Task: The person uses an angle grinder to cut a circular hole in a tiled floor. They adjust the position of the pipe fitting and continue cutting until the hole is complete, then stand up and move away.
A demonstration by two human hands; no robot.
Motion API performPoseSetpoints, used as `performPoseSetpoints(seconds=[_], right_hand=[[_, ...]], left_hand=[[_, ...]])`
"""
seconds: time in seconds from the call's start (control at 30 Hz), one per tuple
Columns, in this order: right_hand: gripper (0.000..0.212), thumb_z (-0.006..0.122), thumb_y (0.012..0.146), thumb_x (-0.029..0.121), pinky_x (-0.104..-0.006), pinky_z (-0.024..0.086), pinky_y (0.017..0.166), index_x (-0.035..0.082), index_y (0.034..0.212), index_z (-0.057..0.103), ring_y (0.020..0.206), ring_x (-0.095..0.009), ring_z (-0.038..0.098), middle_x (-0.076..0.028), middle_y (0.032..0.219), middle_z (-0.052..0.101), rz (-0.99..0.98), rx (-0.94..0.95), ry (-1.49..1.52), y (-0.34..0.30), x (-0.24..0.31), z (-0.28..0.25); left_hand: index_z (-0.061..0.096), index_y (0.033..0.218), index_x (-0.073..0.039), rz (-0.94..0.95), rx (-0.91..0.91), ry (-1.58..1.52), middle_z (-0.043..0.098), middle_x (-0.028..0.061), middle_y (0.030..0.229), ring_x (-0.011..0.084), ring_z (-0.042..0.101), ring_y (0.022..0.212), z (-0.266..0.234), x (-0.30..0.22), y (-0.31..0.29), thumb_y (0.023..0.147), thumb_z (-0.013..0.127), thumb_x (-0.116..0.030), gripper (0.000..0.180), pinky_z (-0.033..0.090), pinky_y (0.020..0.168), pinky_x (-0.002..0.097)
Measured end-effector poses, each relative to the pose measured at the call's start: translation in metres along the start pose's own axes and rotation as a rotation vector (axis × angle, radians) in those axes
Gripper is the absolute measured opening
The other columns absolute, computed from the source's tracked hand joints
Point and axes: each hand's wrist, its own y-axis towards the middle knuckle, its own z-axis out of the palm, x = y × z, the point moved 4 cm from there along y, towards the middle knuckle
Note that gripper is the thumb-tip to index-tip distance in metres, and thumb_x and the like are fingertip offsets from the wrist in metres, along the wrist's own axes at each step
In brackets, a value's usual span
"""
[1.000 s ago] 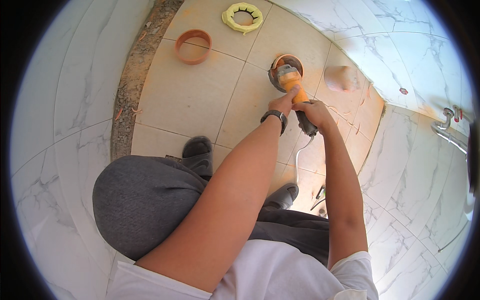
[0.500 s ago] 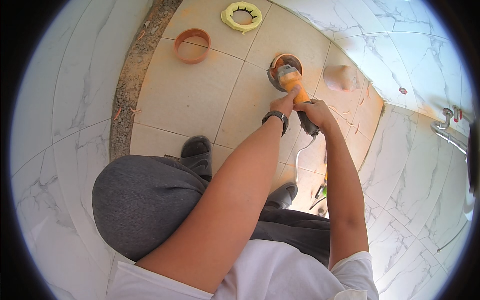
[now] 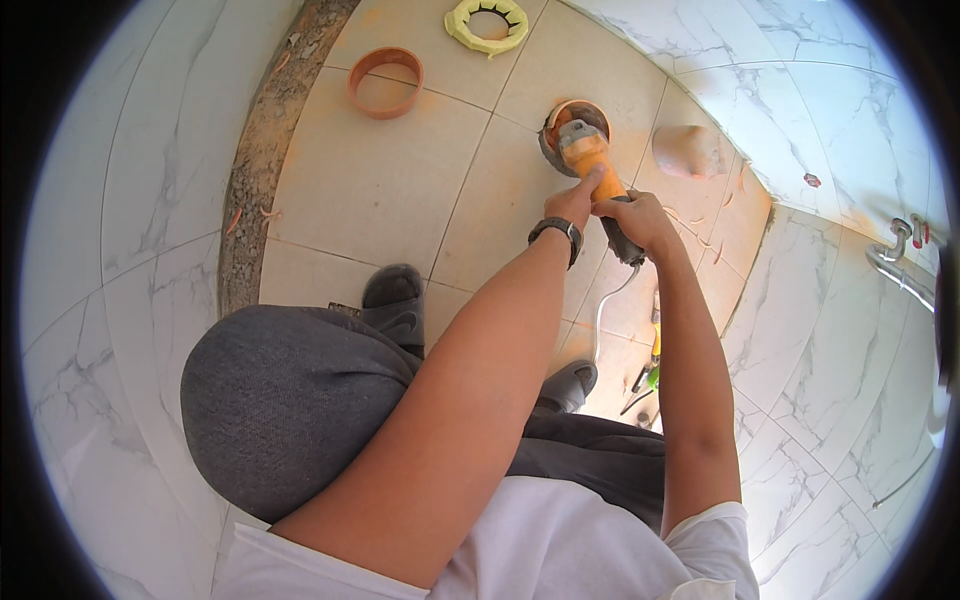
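Note:
Both my hands hold an orange and grey angle grinder. My left hand, with a dark watch on its wrist, is wrapped round the side of the orange body. Further back, my right hand grips the dark rear handle, where a pale cord comes out. The grinder's head is at the mouth of an orange pipe end in the tiled floor. Its disc is mostly hidden, and I cannot tell whether it touches the pipe.
An orange pipe ring and a pale yellow ring lie on the floor tiles ahead. Right of the grinder stands a rounded beige lump. Curved orange shavings are scattered nearby. A rubble strip runs along the left wall; metal pipe fittings jut from the right wall.
The whole view has shifted slightly, with the far floor things a little higher in the picture. Both hands keep their hold on the grinder, still at the pipe's mouth.

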Motion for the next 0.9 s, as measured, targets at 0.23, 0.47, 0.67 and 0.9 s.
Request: performPoseSetpoints(seconds=[0.23, 0.47, 0.67, 0.9], right_hand=[[0.055, 0.08, 0.066, 0.04, -0.0326, 0.052, 0.058, -0.008, 0.092, 0.073, 0.062, -0.021, 0.066, -0.014, 0.077, 0.07, 0.022, 0.029, 0.014, -0.0026, 0.0005, -0.0026], [0.055, 0.08, 0.066, 0.04, -0.033, 0.052, 0.057, -0.009, 0.092, 0.072, 0.061, -0.021, 0.066, -0.014, 0.076, 0.07, -0.027, 0.003, 0.003, -0.0033, 0.0034, -0.0025], [0.057, 0.08, 0.065, 0.041, -0.0343, 0.053, 0.061, -0.009, 0.09, 0.072, 0.065, -0.023, 0.067, -0.016, 0.077, 0.07, 0.041, 0.037, 0.008, -0.0038, 0.0013, -0.0035], [0.06, 0.08, 0.063, 0.044, -0.0338, 0.052, 0.06, -0.008, 0.09, 0.073, 0.065, -0.023, 0.067, -0.016, 0.077, 0.07, 0.015, -0.011, -0.081, -0.0012, 0.0032, -0.0027]], left_hand=[[0.057, 0.13, 0.012, 0.008, 0.003, -0.001, 0.061, 0.0194, 0.128, 0.0248, 0.055, 0.121, 0.0013, 0.001, 0.0009, 0.075, 0.08, -0.063, 0.096, 0.039, 0.105, 0.0367], [0.057, 0.131, 0.011, -0.003, -0.001, -0.001, 0.06, 0.0206, 0.131, 0.0258, 0.054, 0.122, 0.0017, 0.0004, -0.0033, 0.075, 0.079, -0.064, 0.096, 0.039, 0.105, 0.0371], [0.057, 0.131, 0.011, -0.009, -0.009, 0.036, 0.061, 0.019, 0.129, 0.0256, 0.056, 0.119, 0.0002, 0.0001, -0.0021, 0.076, 0.078, -0.064, 0.095, 0.041, 0.103, 0.0364], [0.058, 0.132, 0.008, -0.024, 0.014, 0.015, 0.061, 0.0172, 0.128, 0.0242, 0.056, 0.118, -0.0012, 0.0035, 0.0049, 0.076, 0.078, -0.064, 0.093, 0.041, 0.101, 0.0354]])
